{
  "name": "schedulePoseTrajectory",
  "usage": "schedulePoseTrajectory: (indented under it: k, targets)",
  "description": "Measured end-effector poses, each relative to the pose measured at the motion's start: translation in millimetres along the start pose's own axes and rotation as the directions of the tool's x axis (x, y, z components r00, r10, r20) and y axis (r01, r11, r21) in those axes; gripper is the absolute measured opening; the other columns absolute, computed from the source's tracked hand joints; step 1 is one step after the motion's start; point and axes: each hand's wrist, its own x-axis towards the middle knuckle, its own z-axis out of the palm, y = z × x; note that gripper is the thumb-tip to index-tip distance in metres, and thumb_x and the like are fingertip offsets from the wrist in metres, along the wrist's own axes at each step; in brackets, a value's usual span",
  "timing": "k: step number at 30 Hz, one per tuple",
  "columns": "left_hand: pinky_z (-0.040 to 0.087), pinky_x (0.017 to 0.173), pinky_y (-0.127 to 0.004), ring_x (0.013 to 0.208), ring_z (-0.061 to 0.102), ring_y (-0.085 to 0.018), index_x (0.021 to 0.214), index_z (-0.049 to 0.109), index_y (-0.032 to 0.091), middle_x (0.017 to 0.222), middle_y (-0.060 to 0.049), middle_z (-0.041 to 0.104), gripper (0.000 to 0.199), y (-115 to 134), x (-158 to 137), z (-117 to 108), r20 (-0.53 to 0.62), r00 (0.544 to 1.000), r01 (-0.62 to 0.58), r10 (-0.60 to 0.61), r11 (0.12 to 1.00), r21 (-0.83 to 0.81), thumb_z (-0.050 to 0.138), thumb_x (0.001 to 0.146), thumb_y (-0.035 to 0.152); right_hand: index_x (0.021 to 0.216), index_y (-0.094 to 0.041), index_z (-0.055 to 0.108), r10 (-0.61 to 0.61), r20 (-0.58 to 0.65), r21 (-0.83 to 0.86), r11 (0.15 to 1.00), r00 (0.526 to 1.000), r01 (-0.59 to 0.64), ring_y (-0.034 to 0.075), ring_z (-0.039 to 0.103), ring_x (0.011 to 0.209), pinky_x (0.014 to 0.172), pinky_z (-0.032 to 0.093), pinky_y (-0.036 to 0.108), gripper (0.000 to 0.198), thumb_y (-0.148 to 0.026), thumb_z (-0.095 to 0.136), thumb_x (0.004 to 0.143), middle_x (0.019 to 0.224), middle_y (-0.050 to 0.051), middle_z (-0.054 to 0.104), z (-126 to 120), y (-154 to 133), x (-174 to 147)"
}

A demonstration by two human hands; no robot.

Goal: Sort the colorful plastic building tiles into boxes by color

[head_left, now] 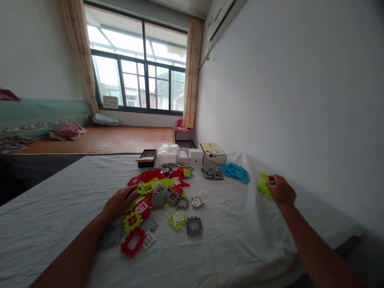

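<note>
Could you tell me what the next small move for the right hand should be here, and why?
Probably set the green tile down on the green stack under the right hand. Grey and blue tiles already sit in separate piles, so it looks like sorting by colour. The left hand rests on the mixed pile.

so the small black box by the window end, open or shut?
Open. The black box shows a dark hollow inside its rim, with no lid over it. Contents cannot be made out.
</note>
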Motion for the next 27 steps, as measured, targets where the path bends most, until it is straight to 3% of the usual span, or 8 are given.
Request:
schedulePoseTrajectory:
  k: [3,7,11,15,17,21,24,27]
  targets:
    - [0.043,0.096,-0.035,0.111,0.058,-0.024,0.119,0.061,0.02,0.12,-0.007,0.065,0.053,-2,1,2,0.006,1.0,-0.011,0.011,1.0,0.007,0.035,0.085,0.051,0.094,-0.02,0.064,0.174,0.013,-0.138,0.976,0.985,-0.17,0.02,0.06,0.068,0.053,0.037,0.029,0.025,-0.033,0.047,0.081,0.091,0.009,0.066,3,62,-6]
    - [0.044,0.096,-0.036,0.11,0.059,-0.025,0.119,0.061,0.019,0.119,-0.008,0.065,0.053,0,0,1,0.012,1.0,0.001,-0.002,1.0,0.023,0.034,0.085,0.05,0.086,-0.024,0.064,0.101,0.234,-0.039,0.995,0.967,-0.095,0.02,0.061,0.067,0.053,0.039,0.029,0.022,-0.039,0.049,0.078,0.084,0.006,0.068,11,94,-22]
    - [0.042,0.098,-0.035,0.112,0.057,-0.023,0.12,0.06,0.02,0.121,-0.007,0.064,0.052,6,-3,-1,0.009,1.0,0.015,-0.016,0.999,0.043,0.032,0.086,0.048,0.084,-0.023,0.064,0.079,0.215,0.058,0.994,0.973,-0.094,0.022,0.063,0.068,0.055,0.041,0.031,0.03,-0.047,0.046,0.079,0.083,0.007,0.069,10,68,-20]
    - [0.041,0.098,-0.033,0.113,0.056,-0.022,0.122,0.058,0.02,0.122,-0.007,0.063,0.053,7,-4,-1,0.024,0.999,0.023,-0.025,0.997,0.07,0.029,0.087,0.049,0.093,-0.02,0.064,-0.089,0.182,0.265,0.963,0.979,0.038,0.021,0.064,0.074,0.065,0.046,0.031,0.034,-0.044,0.042,0.083,0.089,0.008,0.069,1,-17,-12]
    - [0.041,0.098,-0.033,0.113,0.056,-0.022,0.123,0.057,0.021,0.123,-0.006,0.062,0.053,6,-4,-1,0.028,0.999,0.024,-0.026,0.997,0.072,0.029,0.088,0.049,0.094,-0.022,0.065,-0.322,0.312,0.485,0.863,0.894,0.141,0.018,0.064,0.075,0.07,0.047,0.029,0.031,-0.043,0.045,0.084,0.09,0.006,0.07,-3,-74,-16]
    - [0.04,0.099,-0.034,0.114,0.055,-0.022,0.125,0.056,0.019,0.125,-0.008,0.061,0.053,5,-5,-1,0.033,0.999,-0.002,0.0,0.999,0.039,0.03,0.089,0.048,0.096,-0.021,0.067,-0.709,0.401,0.733,0.629,0.58,0.26,0.017,0.063,0.074,0.068,0.049,0.03,0.027,-0.038,0.05,0.083,0.093,0.005,0.069,-5,-174,-38]
    - [0.04,0.099,-0.033,0.114,0.055,-0.022,0.123,0.057,0.02,0.124,-0.006,0.062,0.052,6,-5,-1,0.028,1.0,-0.003,0.002,1.0,0.015,0.031,0.088,0.048,0.103,-0.023,0.067,-0.828,0.384,0.816,0.512,0.41,0.27,0.016,0.062,0.074,0.07,0.049,0.03,0.029,-0.037,0.06,0.079,0.097,0.004,0.067,-1,-216,-53]
    - [0.041,0.099,-0.033,0.113,0.056,-0.022,0.122,0.058,0.022,0.123,-0.005,0.063,0.05,7,-5,-1,0.014,1.0,0.013,-0.013,1.0,0.002,0.032,0.088,0.048,0.103,-0.024,0.068,-0.859,0.387,0.854,0.471,0.335,0.222,0.016,0.06,0.074,0.071,0.048,0.029,0.037,-0.04,0.07,0.07,0.097,0.003,0.066,6,-231,-62]
